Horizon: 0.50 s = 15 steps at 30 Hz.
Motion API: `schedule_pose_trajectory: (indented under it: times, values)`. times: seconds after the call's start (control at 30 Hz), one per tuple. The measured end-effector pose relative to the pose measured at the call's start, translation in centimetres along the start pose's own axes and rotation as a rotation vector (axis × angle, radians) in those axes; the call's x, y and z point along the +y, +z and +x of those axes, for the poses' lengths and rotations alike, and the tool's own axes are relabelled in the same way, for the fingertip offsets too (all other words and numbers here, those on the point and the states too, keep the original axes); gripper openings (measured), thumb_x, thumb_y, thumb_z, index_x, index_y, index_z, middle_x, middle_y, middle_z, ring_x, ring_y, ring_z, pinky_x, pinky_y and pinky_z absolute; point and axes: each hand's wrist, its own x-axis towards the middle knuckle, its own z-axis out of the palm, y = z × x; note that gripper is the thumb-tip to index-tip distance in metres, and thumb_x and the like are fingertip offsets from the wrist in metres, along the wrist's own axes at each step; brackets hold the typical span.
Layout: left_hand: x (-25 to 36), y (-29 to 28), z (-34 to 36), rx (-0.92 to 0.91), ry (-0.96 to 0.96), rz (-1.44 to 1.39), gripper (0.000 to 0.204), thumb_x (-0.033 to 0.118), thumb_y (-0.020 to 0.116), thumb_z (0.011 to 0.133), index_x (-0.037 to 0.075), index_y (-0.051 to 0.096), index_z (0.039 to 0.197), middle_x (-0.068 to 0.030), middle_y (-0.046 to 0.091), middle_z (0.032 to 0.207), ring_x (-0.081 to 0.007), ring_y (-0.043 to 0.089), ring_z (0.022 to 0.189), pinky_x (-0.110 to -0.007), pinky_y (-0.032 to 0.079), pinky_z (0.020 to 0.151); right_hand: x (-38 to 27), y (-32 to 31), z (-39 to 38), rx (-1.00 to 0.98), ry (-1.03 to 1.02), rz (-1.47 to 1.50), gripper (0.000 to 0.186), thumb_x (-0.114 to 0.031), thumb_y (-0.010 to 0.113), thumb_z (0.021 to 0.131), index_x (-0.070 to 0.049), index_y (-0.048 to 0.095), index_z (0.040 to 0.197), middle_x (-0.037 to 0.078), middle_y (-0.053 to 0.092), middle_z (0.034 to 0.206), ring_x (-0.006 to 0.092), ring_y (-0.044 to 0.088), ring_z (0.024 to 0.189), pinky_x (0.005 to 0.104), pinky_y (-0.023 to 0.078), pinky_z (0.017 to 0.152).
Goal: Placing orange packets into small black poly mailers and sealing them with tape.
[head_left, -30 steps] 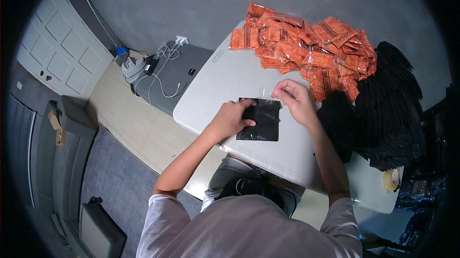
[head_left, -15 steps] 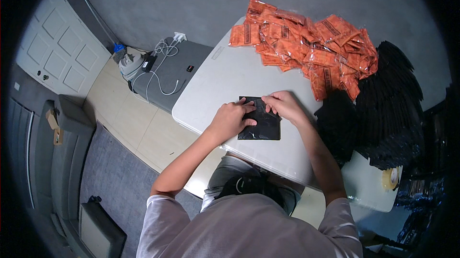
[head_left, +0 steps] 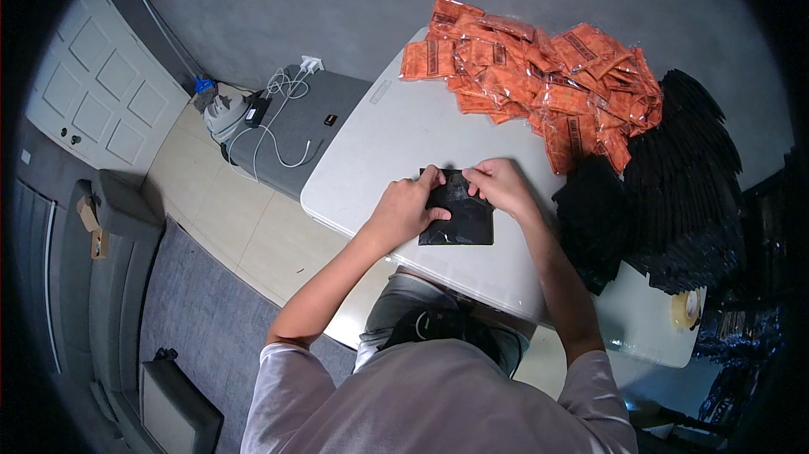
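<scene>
A flat black square packet [head_left: 462, 229] with a shiny, filmy surface lies on the white table in front of me. My left hand [head_left: 408, 205] grips its upper left edge, fingers curled and the thumb resting across its face. At the upper right corner, the thumb and fingers of my right hand [head_left: 500, 186] pinch the packet's edge.
Orange packets in clear film [head_left: 539, 75] are heaped at the table's [head_left: 362, 159] far side. Stacked black packets [head_left: 687, 176] fan out at the right, with a tape roll [head_left: 687, 309] nearer me. White cables [head_left: 282, 109] lie on a grey bench [head_left: 312, 130].
My left fingers have drawn up from the packet's face toward its top edge and curled. The right hand keeps its pinch at the corner, and the packet stays put.
</scene>
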Motion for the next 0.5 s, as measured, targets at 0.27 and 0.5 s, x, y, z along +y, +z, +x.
schedule_pose_trajectory:
  times: [0.27,0.5]
  values:
    - [0.6,-0.4,0.2,-0.026,0.014,0.015,0.062,0.029,0.087,0.079,0.004,0.057,0.127,-0.0195,0.075,0.111,-0.0419,0.072,0.098,-0.049,0.058,0.083,0.4,-0.3,-0.3,0.102,-0.049,-0.133,0.031,-0.026,0.073,0.095,0.003,0.077,0.085,0.005,0.071,0.067,0.0097,0.06,0.057,0.03,0.047,0.054]
    - [0.6,-0.1,0.0,-0.027,0.089,0.13,0.074,0.024,0.085,0.08,0.008,0.055,0.147,-0.0204,0.063,0.142,-0.04,0.072,0.104,-0.046,0.059,0.087,0.0,0.3,-0.6,0.166,-0.08,-0.171,0.031,-0.028,0.078,0.088,0.002,0.079,0.081,0.011,0.076,0.069,0.0173,0.072,0.063,0.0353,0.056,0.064]
